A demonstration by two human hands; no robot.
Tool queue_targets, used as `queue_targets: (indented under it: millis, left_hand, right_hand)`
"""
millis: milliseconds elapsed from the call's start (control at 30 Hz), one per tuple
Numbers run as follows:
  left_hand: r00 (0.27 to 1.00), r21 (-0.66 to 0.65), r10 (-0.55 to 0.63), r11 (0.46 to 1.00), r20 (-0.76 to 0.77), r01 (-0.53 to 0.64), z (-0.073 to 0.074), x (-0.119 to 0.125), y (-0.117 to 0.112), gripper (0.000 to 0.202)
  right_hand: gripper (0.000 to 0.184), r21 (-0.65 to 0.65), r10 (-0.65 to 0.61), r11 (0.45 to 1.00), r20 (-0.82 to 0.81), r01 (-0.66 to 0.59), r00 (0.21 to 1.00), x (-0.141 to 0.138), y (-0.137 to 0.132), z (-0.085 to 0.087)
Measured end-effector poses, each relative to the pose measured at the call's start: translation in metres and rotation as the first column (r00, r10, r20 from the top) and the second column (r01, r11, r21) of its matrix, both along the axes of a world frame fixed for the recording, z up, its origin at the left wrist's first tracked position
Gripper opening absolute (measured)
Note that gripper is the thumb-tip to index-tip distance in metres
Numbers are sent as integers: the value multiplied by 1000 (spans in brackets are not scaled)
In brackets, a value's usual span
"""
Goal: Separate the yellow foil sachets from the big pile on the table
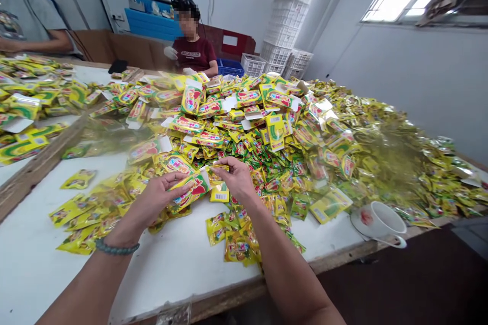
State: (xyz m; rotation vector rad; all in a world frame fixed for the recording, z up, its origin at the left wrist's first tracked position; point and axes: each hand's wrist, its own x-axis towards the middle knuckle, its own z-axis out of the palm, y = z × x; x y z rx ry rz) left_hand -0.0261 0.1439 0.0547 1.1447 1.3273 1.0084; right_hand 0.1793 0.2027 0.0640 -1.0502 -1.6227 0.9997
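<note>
My left hand point(154, 198), with a beaded bracelet at its wrist, is closed around a yellow-and-green candy box point(194, 187). The box lies tilted, its end with the white flap turned toward my right hand point(237, 180). Thumb and fingers of the right hand pinch a small yellow candy packet point(220, 169) close to that end; the fingers partly cover it. Below the hands, another box with a barcode point(220, 194) lies on the white table point(163, 269). Loose yellow packets point(238, 243) are spread under my right wrist, and more packets point(82, 220) lie left of my left hand.
A high heap of boxes and packets point(244, 126) fills the table's middle and right. Near the front edge stands a white cup point(379, 220). A wooden strip point(41, 165) divides the table at left. Two people sit across, one in a maroon shirt point(194, 55). White crates point(285, 25) are stacked behind.
</note>
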Motion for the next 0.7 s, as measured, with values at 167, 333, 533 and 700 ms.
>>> queue_targets:
  millis: [167,333,533,700]
  left_hand:
    - [992,20,-60,998,-108,62,-7,-2,2,57]
    - [991,-75,-110,992,-71,104,-14,-4,-1,71]
    - [949,-271,-12,957,316,102,-4,8,-4,84]
    - [898,-357,114,933,425,51,4,14,-5,89]
  right_hand:
    - [26,-45,-14,999,60,16,998,-9,-4,-6]
    - [17,-16,-133,991,98,135,986,-19,-9,-8]
    - [18,98,11,994,390,-53,921,0,-7,15]
    - [31,275,-438,891,730,362,525,44,12,18]
